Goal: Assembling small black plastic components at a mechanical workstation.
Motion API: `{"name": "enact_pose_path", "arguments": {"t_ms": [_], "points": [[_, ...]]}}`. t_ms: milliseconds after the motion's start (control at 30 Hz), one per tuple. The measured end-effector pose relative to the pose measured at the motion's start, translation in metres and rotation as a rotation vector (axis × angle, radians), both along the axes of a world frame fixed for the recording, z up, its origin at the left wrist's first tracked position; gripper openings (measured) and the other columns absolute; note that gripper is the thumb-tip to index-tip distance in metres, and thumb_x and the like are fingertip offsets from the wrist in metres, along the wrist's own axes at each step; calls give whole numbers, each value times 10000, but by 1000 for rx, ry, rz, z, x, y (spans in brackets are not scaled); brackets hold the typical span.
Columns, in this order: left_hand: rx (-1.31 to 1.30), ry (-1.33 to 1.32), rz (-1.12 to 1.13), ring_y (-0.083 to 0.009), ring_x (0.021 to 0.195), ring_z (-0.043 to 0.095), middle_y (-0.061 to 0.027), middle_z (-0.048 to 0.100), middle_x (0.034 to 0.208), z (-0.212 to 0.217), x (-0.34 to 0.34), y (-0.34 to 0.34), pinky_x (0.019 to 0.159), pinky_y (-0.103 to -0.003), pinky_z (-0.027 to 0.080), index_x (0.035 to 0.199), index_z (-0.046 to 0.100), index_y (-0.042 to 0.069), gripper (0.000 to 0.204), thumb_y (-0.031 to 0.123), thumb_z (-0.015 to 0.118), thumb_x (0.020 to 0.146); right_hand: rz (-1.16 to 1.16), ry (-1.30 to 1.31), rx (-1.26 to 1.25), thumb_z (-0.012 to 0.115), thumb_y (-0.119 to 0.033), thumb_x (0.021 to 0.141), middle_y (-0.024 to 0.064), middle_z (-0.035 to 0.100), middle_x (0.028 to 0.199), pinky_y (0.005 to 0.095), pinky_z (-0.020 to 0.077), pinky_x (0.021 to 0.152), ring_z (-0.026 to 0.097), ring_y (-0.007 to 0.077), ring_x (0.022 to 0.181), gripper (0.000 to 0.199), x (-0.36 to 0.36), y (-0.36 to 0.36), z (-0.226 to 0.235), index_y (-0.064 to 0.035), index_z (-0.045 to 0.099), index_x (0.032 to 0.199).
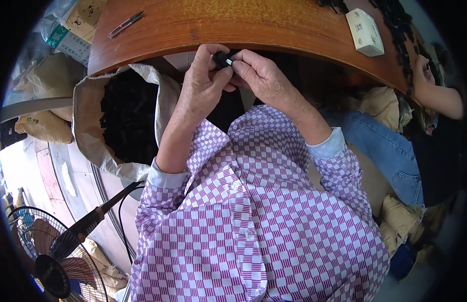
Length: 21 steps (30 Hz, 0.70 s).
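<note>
Fingers of the left hand (204, 75) are curled round a small black part (221, 59), which is held between thumb and forefinger at the near edge of a brown wooden table (233, 25). A short, pale, shiny tip (229, 62) is pinched by the thumb and fingers of the right hand (259, 70), just beside the black part; whether the two are joined cannot be told. Beyond the fingers and to their left, a slim pen-like tool (125, 25) is laid on the tabletop. Well to the right of the fingers, a white packet (365, 32) is set down, with many black pieces (397, 30) scattered past it, near a co-worker's bare forearm (439, 98). Left of the fingers and nearer the body, an open woven sack (82, 105) is filled with a dark heap of black pieces. Farther left and much nearer, an electric fan (52, 274) is partly seen. Below the fingers, a purple-and-white checked shirt (299, 221) is worn.
</note>
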<state>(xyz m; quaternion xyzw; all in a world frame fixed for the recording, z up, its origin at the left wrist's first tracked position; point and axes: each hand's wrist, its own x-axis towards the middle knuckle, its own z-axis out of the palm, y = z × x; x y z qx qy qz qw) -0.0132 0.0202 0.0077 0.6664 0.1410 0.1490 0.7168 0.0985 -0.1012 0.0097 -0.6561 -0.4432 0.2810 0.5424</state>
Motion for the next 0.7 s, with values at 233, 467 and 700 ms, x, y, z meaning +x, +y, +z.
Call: {"name": "enact_pose_path", "arguments": {"t_ms": [233,467,700], "points": [[285,-29,238,-172,671,655,-136,623,738,-4,-10,4,573,-287,531,1086,429,16,259,-45,539,860,21,-10,-102,451,-119,978,34,593,795,236,503,667,577,93,730,165,-14,25,-5,17,544,960],[413,46,404,-194,630,649,-127,627,700,-1,-23,23,551,-287,507,1086,444,41,271,-47,549,852,5,10,60,479,-167,972,40,597,782,255,474,611,569,101,686,189,-30,62,1,6,551,948],[740,482,614,-270,660,608,-142,609,750,-5,-87,79,608,-343,476,1109,516,62,293,55,602,829,-355,-371,-69,605,-383,886,61,619,834,283,497,604,571,132,673,376,106,58,-5,-23,595,997]]}}
